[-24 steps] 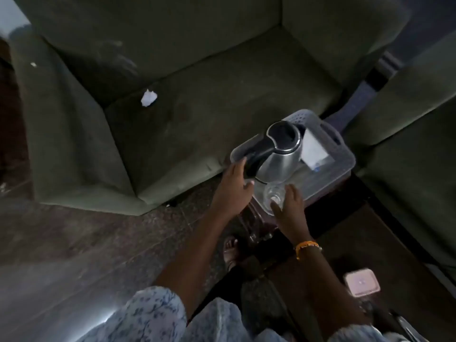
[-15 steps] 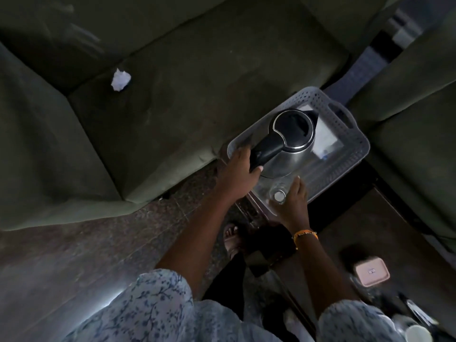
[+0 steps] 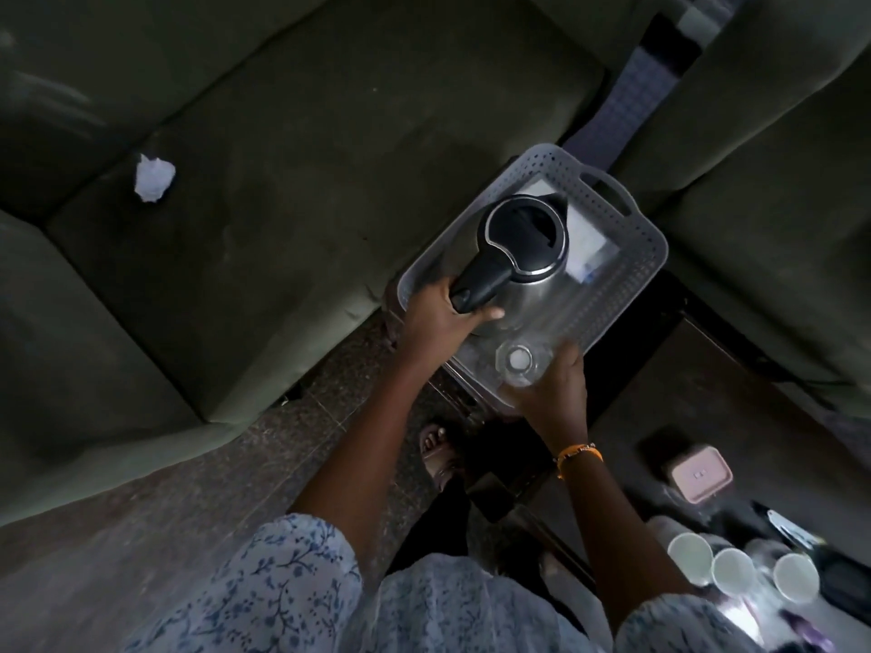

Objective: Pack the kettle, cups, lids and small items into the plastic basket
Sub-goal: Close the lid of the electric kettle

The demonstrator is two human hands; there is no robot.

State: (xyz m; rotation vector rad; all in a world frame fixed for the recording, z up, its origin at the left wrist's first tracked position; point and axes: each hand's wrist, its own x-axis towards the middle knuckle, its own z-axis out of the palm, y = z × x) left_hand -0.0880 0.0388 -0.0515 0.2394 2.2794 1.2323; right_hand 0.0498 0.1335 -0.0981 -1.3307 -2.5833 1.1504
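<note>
Both grips are busy at the plastic basket (image 3: 653,256): the right hand (image 3: 551,388) cups a clear glass cup (image 3: 518,362) at the basket's near edge, while the left hand (image 3: 438,313) is wrapped round the black handle of the steel kettle (image 3: 521,242), which stands over the basket's middle. Nearer than the basket, to its right, three white cups (image 3: 735,570) and a pink box (image 3: 697,473) sit on a dark worktop (image 3: 627,435). Beyond the basket, a green sofa (image 3: 283,157) carries a crumpled white paper (image 3: 153,177).
</note>
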